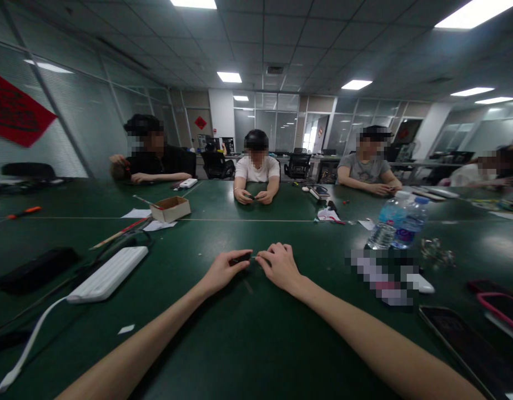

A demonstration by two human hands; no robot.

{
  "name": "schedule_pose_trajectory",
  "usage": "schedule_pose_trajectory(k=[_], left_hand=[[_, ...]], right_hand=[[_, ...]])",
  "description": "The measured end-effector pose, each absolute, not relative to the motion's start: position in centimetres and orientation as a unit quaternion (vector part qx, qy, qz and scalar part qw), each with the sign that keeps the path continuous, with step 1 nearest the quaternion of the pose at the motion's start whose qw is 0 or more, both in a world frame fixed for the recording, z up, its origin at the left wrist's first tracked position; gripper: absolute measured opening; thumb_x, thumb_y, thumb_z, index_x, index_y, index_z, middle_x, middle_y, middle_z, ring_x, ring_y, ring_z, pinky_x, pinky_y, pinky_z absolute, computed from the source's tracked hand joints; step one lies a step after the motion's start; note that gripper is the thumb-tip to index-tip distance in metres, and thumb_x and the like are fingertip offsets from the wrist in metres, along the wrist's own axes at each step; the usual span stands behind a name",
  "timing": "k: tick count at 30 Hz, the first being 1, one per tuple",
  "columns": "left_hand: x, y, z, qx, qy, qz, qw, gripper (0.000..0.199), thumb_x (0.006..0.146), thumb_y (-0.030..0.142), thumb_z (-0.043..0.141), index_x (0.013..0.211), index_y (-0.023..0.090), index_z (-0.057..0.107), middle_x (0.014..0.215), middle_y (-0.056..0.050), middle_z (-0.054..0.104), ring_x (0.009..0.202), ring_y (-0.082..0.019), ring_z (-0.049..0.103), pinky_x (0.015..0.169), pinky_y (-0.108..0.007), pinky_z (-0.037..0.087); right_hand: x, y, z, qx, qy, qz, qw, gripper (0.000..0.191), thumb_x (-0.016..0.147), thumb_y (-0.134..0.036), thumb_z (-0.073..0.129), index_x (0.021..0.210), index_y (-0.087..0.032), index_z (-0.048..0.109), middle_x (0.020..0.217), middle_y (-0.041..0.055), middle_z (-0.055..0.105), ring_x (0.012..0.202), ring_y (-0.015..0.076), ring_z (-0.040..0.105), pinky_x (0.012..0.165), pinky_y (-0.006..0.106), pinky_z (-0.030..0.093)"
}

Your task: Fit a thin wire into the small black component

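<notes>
Above the green table (240, 366), my left hand (223, 271) is closed on a small dark object (241, 258), gripped between thumb and fingers. A thin, pale tip shows at the right end of this object, towards my other hand. My right hand (280, 266) is closed too, its thumb and forefinger pinched together close to that tip. Whatever those fingers hold is too small to make out. Both hands are near each other at the middle of the view, with a narrow gap between their fingertips.
A white power strip (110, 273) and a black case (36, 269) lie left, an open cardboard box (171, 209) beyond. Two water bottles (387, 222) and a phone (460, 339) are on the right. Across the table sits a person in white (256, 169), others beside.
</notes>
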State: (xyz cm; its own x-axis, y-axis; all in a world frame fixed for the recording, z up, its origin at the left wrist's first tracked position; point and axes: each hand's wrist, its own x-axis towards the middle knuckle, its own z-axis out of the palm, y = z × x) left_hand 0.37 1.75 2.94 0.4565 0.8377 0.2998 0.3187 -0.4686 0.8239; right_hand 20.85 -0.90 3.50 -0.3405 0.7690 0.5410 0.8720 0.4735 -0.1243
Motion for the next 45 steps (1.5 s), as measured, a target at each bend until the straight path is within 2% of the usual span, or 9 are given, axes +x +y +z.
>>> schedule_pose_trajectory(k=[6,19,25,28,33,36,40,42,45], left_hand=[[0.4,1.5,3.4,0.771,0.385,0.369,0.348,0.04,0.078,0.038,0.055,0.114,0.023,0.059,0.114,-0.005,0.062,0.103,-0.022,0.056,0.093,-0.036,0.039],[0.4,1.0,3.9,0.734,0.381,0.39,0.406,0.037,0.075,0.037,0.059,0.109,0.023,0.062,0.111,-0.005,0.063,0.102,-0.022,0.056,0.092,-0.036,0.037],[0.5,1.9,3.0,0.628,0.392,0.487,0.463,0.043,0.074,0.039,0.059,0.112,0.017,0.061,0.106,-0.009,0.065,0.092,-0.02,0.059,0.084,-0.034,0.042],[0.6,2.2,2.5,0.612,0.378,0.494,0.488,0.045,0.073,0.037,0.062,0.112,0.016,0.06,0.105,-0.01,0.065,0.093,-0.02,0.058,0.083,-0.033,0.042],[0.5,2.2,2.6,0.621,0.37,0.492,0.486,0.043,0.074,0.037,0.061,0.112,0.018,0.059,0.106,-0.009,0.064,0.092,-0.019,0.058,0.083,-0.032,0.042],[0.5,2.2,2.6,0.617,0.373,0.495,0.486,0.043,0.074,0.038,0.061,0.111,0.017,0.059,0.107,-0.01,0.063,0.093,-0.02,0.058,0.083,-0.033,0.042],[0.5,2.3,2.6,0.613,0.376,0.498,0.485,0.045,0.075,0.04,0.059,0.112,0.015,0.057,0.107,-0.01,0.063,0.095,-0.021,0.057,0.083,-0.034,0.042],[0.5,2.2,2.6,0.615,0.382,0.496,0.48,0.046,0.075,0.041,0.058,0.113,0.014,0.057,0.106,-0.01,0.063,0.094,-0.021,0.058,0.083,-0.034,0.043],[0.6,1.9,2.9,0.621,0.386,0.493,0.471,0.046,0.075,0.042,0.058,0.112,0.014,0.057,0.106,-0.01,0.063,0.096,-0.021,0.057,0.084,-0.034,0.042]], right_hand=[[21.1,-0.6,3.4,-0.485,-0.823,-0.083,0.282,0.031,0.091,-0.04,0.038,0.097,-0.024,0.064,0.085,0.0056,0.053,0.084,0.0183,0.043,0.08,0.036,0.024],[21.6,-0.1,4.0,-0.454,-0.838,-0.111,0.28,0.03,0.09,-0.039,0.041,0.094,-0.022,0.066,0.081,0.0061,0.053,0.083,0.0187,0.042,0.081,0.037,0.024],[21.5,-0.5,4.3,-0.385,-0.882,-0.14,0.234,0.027,0.087,-0.04,0.047,0.086,-0.022,0.067,0.085,0.0069,0.054,0.088,0.02,0.042,0.086,0.039,0.021],[21.3,-0.6,4.0,-0.394,-0.874,-0.145,0.244,0.028,0.088,-0.04,0.045,0.086,-0.021,0.066,0.087,0.0075,0.054,0.09,0.0205,0.042,0.086,0.039,0.022],[21.5,-0.4,3.8,-0.447,-0.843,-0.108,0.28,0.032,0.091,-0.039,0.039,0.092,-0.019,0.063,0.085,0.0073,0.053,0.087,0.019,0.044,0.082,0.036,0.028],[21.5,-0.7,4.2,-0.393,-0.886,-0.061,0.238,0.036,0.088,-0.046,0.042,0.108,-0.021,0.058,0.093,0.0063,0.052,0.079,0.0158,0.047,0.073,0.03,0.034],[20.9,-1.5,5.0,-0.305,-0.937,-0.047,0.167,0.046,0.086,-0.053,0.043,0.127,-0.032,0.042,0.104,0.0042,0.048,0.072,0.0129,0.049,0.064,0.026,0.037],[20.7,-1.8,5.3,-0.298,-0.939,-0.063,0.158,0.045,0.086,-0.052,0.041,0.127,-0.035,0.041,0.107,0.0039,0.047,0.072,0.0131,0.05,0.064,0.026,0.038],[20.4,-2.0,5.2,-0.316,-0.933,-0.066,0.16,0.039,0.087,-0.048,0.042,0.122,-0.033,0.045,0.108,0.0038,0.047,0.071,0.0127,0.051,0.062,0.026,0.039]])
